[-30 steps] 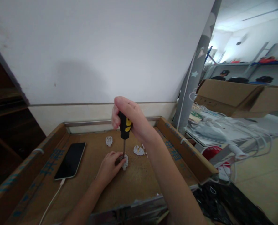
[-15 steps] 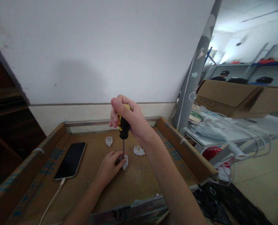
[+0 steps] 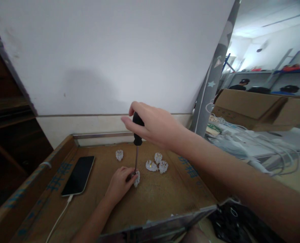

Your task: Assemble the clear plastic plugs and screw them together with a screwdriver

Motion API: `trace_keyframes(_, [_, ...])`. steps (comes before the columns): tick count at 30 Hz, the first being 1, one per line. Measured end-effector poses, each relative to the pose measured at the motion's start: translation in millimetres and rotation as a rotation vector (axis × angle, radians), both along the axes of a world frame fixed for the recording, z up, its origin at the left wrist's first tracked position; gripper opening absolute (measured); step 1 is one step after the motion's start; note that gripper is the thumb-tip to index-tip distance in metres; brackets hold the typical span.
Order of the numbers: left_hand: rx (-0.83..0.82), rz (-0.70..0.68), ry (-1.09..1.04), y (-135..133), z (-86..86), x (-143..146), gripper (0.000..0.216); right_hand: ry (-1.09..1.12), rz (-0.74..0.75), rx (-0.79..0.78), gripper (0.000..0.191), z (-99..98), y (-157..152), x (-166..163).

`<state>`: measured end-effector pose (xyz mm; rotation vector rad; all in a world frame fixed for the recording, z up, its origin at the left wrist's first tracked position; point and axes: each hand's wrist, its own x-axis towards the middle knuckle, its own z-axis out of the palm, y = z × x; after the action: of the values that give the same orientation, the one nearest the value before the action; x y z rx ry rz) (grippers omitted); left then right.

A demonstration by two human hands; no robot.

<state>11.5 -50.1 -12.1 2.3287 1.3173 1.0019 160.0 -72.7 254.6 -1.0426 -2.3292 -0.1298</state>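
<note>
My right hand (image 3: 152, 126) grips the black handle of a screwdriver (image 3: 137, 141) that stands nearly upright. Its tip rests on a small clear plastic plug part (image 3: 137, 178) lying on the brown tray (image 3: 150, 192). My left hand (image 3: 119, 184) is closed around that part and holds it down on the tray floor. Three more clear plug parts (image 3: 157, 164) lie just right of the screwdriver, and a single one (image 3: 119, 154) sits farther back.
A black phone (image 3: 79, 174) with a white cable lies at the tray's left. Raised cardboard walls (image 3: 38, 175) edge the tray. To the right are a cardboard box (image 3: 256, 108), white cables (image 3: 253, 138) and distant people behind it. A white wall rises behind.
My right hand has turned on the screwdriver handle, fingers now stretched leftward and the forearm lower and to the right. The view shifted slightly, showing more plug parts. My left hand stayed put.
</note>
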Motion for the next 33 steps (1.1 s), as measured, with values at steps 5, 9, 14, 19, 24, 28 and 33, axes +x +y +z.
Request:
trace_keyframes(5, [-0.012,0.010,0.009,-1.7,3.1,-0.3,0.020,-0.114,0.134,-0.099,0.026,7.3,-5.9,11.4])
trace_keyframes(9, [-0.048,0.010,0.024,-4.6,5.6,-0.6,0.028,-0.170,0.117,-0.105,0.026,9.9,-22.6,18.2])
trace_keyframes(14, [-0.056,0.010,0.002,-5.7,3.8,-1.3,0.035,-0.276,0.040,-0.058,0.022,10.9,-27.2,20.7])
trace_keyframes(19, [-0.047,0.017,-0.009,-5.7,2.4,-2.0,0.034,-0.274,0.042,-0.186,0.036,11.4,-19.0,23.3])
trace_keyframes(24, [-0.053,0.004,0.007,-5.9,2.9,-2.5,0.035,-0.177,0.117,-0.096,0.046,7.9,-16.6,22.6])
trace_keyframes(28, [-0.058,0.002,-0.002,-5.1,0.9,-2.6,0.035,-0.281,0.074,-0.100,0.035,11.9,-18.1,22.7])
trace_keyframes(33, [-0.059,0.000,-0.010,-3.9,-2.2,-2.4,0.035,-0.277,0.081,-0.082,0.031,11.9,-17.5,23.4])
